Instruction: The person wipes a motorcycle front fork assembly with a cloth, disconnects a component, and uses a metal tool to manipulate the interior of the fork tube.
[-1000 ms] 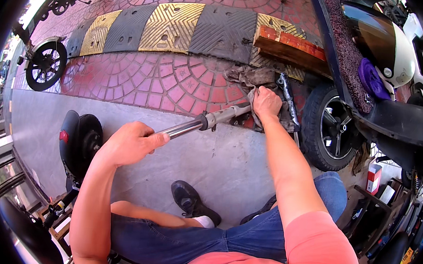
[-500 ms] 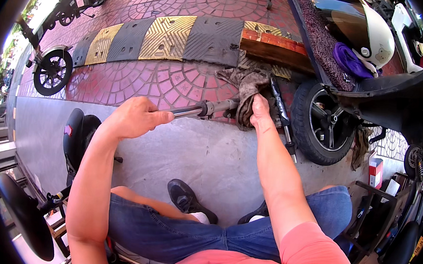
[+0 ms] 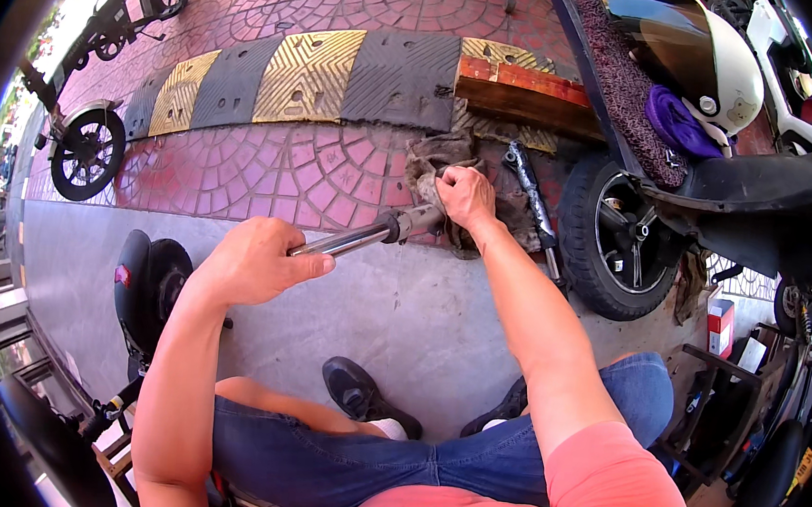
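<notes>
Left hand (image 3: 257,263) is wrapped tight round the shiny end of the fork tube (image 3: 369,236), fingers curled closed, holding it level above the concrete. Right hand (image 3: 468,198) grips a dirty rag (image 3: 432,160) bunched over the tube's far, darker end, fingers pressed together on the cloth. A second fork leg (image 3: 530,192) lies just beyond that hand, near the scooter wheel (image 3: 617,241). Best, I'd say, to keep the left hand steady and twist the rag firmly, working the whole way round. Helmet (image 3: 698,57) sits further off, upper right.
</notes>
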`<state>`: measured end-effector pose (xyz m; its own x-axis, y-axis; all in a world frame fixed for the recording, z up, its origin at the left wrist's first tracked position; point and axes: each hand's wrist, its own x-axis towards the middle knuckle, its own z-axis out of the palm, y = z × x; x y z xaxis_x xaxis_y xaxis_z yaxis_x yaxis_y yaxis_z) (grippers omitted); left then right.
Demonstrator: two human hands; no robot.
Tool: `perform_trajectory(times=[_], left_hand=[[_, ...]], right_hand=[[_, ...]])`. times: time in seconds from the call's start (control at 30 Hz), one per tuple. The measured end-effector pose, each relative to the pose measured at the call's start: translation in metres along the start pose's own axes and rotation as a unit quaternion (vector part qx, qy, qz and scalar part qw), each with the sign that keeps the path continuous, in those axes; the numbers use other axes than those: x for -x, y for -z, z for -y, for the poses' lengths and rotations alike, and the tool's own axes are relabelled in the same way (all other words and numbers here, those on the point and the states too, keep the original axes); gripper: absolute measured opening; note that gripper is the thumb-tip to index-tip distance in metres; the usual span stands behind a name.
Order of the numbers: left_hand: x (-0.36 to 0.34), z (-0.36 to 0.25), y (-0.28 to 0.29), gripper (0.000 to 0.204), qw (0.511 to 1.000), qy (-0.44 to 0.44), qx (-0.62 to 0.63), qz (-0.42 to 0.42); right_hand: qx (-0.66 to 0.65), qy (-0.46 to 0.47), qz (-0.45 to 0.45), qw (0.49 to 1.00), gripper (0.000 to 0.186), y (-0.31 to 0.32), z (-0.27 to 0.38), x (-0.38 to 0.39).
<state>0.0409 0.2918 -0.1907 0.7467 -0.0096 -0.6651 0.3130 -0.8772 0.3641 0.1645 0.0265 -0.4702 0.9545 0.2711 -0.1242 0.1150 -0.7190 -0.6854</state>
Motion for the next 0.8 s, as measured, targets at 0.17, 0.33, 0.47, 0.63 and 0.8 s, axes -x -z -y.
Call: perform_trajectory(times=[0.17,0.33,0.47,0.63,0.8], left_hand=[[-0.005,0.007,0.0,0.055,0.998,-0.04,0.007,-0.041],[-0.007,-0.005,0.001,0.051,0.993,-0.096,0.005,-0.062],[-0.011,0.009,-0.003,0.051,0.991,-0.116,-0.007,-0.068],[-0.01,0.008,0.003,0.051,0.992,-0.104,-0.006,-0.067],[-0.003,0.02,-0.001,0.049,0.985,-0.1,-0.064,-0.127]], right_hand=[[0.082,-0.102,0.061,0.989,0.036,0.012,0.015,-0.009],[0.173,-0.177,0.068,0.967,0.042,0.012,0.014,-0.023],[0.196,-0.194,0.021,0.961,0.042,0.003,0.004,-0.023],[0.279,-0.077,-0.087,0.953,0.039,-0.004,-0.04,-0.03],[0.251,-0.097,-0.035,0.962,0.036,-0.008,-0.049,-0.044]])
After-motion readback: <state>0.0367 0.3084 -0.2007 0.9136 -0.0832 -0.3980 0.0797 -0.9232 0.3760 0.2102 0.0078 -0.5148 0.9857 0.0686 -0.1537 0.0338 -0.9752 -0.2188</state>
